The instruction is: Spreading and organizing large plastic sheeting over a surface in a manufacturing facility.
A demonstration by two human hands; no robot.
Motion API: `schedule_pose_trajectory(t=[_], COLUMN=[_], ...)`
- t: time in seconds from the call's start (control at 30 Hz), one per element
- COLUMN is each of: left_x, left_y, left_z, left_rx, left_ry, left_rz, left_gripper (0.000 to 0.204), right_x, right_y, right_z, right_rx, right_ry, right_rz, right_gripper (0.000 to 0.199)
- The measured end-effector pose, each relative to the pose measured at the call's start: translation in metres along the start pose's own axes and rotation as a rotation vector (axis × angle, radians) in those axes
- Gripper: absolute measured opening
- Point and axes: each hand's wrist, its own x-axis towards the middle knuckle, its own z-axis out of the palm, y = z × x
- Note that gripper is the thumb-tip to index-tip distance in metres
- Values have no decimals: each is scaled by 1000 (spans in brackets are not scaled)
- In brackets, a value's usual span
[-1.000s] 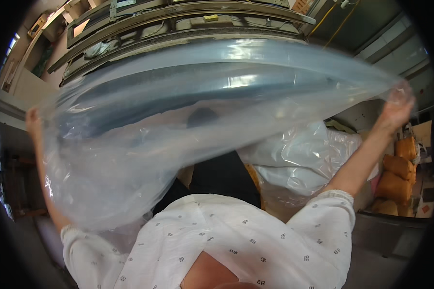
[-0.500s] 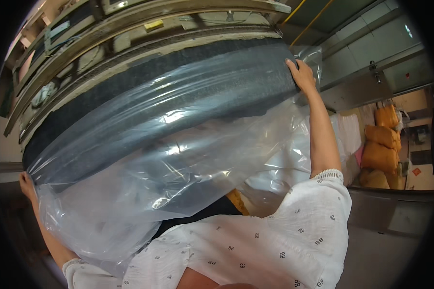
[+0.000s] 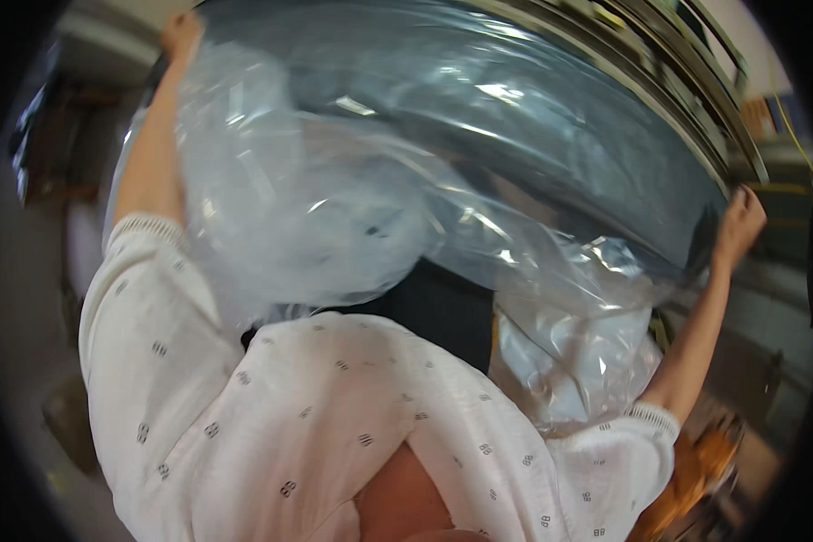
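Clear plastic sheeting (image 3: 334,235) is stretching across the view between two raised arms, its far part lying over a long dark surface (image 3: 623,172) and its near part sagging in cloudy folds toward the lap. From my remote seat I am reading the left hand (image 3: 181,38) as closed in a fist on the film's upper left edge. The right hand (image 3: 742,221) is forming a closed grip at the opposite end; it seems to be pinching the film too, though blur is hiding the fingertips. For handling this well, I am favouring an even pull from both sides, since slack in the middle is gathering into wrinkles and a sharp tug could be creasing thin film.

Metal rails (image 3: 709,99) are running along the far side at the upper right, close to the sheeting and a possible snag. A glossy pale plastic bundle (image 3: 560,348) is resting to the right of the dark cloth (image 3: 438,312) at the lap, partly crowding the loose film. Orange packages (image 3: 688,483) are sitting beyond the right arm, too blurred for detail.
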Motion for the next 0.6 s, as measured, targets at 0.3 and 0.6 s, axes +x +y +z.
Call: schedule_pose_trajectory(t=[0.3,0.6], left_x=[-22,-20], left_y=[33,2], left_z=[-41,-25], left_rx=[20,-116], left_ry=[271,371], left_rz=[-128,-104], left_gripper=[21,16], right_x=[-196,-210], right_y=[-306,-388], right_z=[-102,-80], right_rx=[1666,1416], right_ry=[-1791,-1380], right_rz=[323,36], right_gripper=[55,22])
